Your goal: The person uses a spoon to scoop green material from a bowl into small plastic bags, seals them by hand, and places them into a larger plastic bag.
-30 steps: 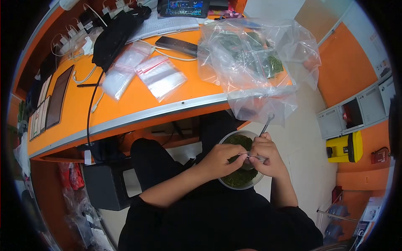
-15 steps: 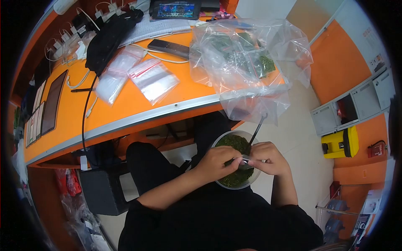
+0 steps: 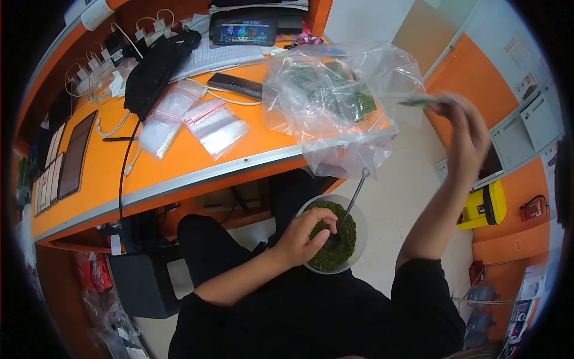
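A round bowl [image 3: 360, 239] of chopped green leaves [image 3: 335, 254] rests at my lap, with a dark-handled spoon [image 3: 354, 200] standing in it. Over the bowl's left part is my left hand [image 3: 308, 235], fingers curled and apart, with nothing seen in it. My right hand [image 3: 463, 122] is raised at the right, blurred, pinching a small flat bag with green contents [image 3: 417, 102]. Just left of that bag, a large clear plastic bag [image 3: 311, 128] lies over the desk corner, with small green-filled packets [image 3: 362, 105] inside.
On the orange desk [image 3: 173, 173] are empty zip bags [image 3: 216, 128], a black power bank [image 3: 236, 85], a phone [image 3: 245, 32] showing a video, cables, a black cloth bag [image 3: 158, 69] and a tablet [image 3: 78, 152]. A yellow case [image 3: 484, 206] hangs at the right wall.
My right hand has moved from the bowl up and to the right with the small bag. My left hand has let go of that bag and stays over the bowl. The view has shifted slightly.
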`<state>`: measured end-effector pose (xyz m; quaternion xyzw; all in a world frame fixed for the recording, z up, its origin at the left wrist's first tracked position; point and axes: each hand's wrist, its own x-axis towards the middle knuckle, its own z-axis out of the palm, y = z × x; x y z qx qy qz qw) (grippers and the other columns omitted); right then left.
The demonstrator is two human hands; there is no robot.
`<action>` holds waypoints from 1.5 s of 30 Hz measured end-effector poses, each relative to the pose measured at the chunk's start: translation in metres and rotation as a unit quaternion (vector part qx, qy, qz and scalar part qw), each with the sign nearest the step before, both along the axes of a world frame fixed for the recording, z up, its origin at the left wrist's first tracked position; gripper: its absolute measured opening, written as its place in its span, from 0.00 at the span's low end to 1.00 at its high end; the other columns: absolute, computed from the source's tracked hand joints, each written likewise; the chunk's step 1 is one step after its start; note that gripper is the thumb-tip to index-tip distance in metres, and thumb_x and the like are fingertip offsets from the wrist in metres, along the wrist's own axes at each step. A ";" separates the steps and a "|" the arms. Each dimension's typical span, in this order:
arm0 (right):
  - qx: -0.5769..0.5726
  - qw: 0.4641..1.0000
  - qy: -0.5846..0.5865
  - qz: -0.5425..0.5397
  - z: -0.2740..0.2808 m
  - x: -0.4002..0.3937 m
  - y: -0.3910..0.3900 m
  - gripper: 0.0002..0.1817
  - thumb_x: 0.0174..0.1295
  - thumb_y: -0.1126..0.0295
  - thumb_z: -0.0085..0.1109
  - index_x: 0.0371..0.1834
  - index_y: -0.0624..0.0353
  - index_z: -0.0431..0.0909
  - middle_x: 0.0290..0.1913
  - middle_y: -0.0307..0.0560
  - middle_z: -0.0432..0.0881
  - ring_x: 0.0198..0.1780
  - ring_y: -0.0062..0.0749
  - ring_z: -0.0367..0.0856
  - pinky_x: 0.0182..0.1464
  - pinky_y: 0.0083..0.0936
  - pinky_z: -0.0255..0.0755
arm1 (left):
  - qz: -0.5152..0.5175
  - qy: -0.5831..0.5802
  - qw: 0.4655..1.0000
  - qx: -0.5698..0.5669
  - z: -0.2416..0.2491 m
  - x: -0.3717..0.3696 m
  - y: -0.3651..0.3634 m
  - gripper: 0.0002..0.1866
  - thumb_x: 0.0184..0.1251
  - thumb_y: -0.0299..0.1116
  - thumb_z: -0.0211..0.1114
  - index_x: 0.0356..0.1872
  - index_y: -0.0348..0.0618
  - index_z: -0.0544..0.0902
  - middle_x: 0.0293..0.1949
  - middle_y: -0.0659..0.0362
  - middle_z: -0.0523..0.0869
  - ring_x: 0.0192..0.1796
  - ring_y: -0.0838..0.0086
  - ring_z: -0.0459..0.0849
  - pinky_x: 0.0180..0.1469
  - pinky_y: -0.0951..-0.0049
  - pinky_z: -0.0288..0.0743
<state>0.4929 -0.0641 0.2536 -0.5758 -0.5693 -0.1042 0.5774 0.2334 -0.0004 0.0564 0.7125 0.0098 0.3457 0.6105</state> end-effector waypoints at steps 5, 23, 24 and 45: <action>-0.074 0.984 -0.153 -0.060 0.014 -0.034 0.058 0.17 0.62 0.73 0.56 0.55 0.62 0.77 0.45 0.46 0.83 0.30 0.22 0.76 0.38 0.19 0.72 | 0.013 0.016 0.999 0.025 0.001 -0.001 -0.001 0.12 0.70 0.33 0.53 0.49 0.39 0.71 0.36 0.54 0.81 0.42 0.69 0.82 0.48 0.67 0.74; -0.190 0.906 -0.336 0.173 -0.087 -0.160 0.186 0.10 0.58 0.76 0.56 0.44 0.63 0.79 0.40 0.54 0.81 0.47 0.50 0.78 0.50 0.38 0.73 | 0.148 -0.068 0.975 0.151 -0.001 -0.012 0.010 0.19 0.66 0.46 0.55 0.35 0.42 0.86 0.40 0.57 0.84 0.48 0.60 0.77 0.55 0.60 0.67; -0.104 0.932 -0.295 0.184 -0.076 -0.160 0.175 0.09 0.57 0.77 0.56 0.41 0.63 0.79 0.38 0.52 0.80 0.43 0.48 0.78 0.45 0.36 0.73 | 0.141 -0.061 0.978 0.138 -0.002 -0.013 0.011 0.20 0.66 0.48 0.54 0.39 0.41 0.85 0.42 0.55 0.83 0.48 0.60 0.77 0.55 0.60 0.68; -0.424 0.802 0.357 0.221 -0.115 -0.078 -0.015 0.09 0.68 0.68 0.56 0.40 0.63 0.82 0.29 0.36 0.81 0.32 0.15 0.74 0.33 0.14 0.65 | 0.097 -0.048 0.991 0.074 0.002 -0.003 0.005 0.08 0.61 0.34 0.61 0.35 0.41 0.81 0.35 0.54 0.82 0.42 0.60 0.78 0.47 0.64 0.66</action>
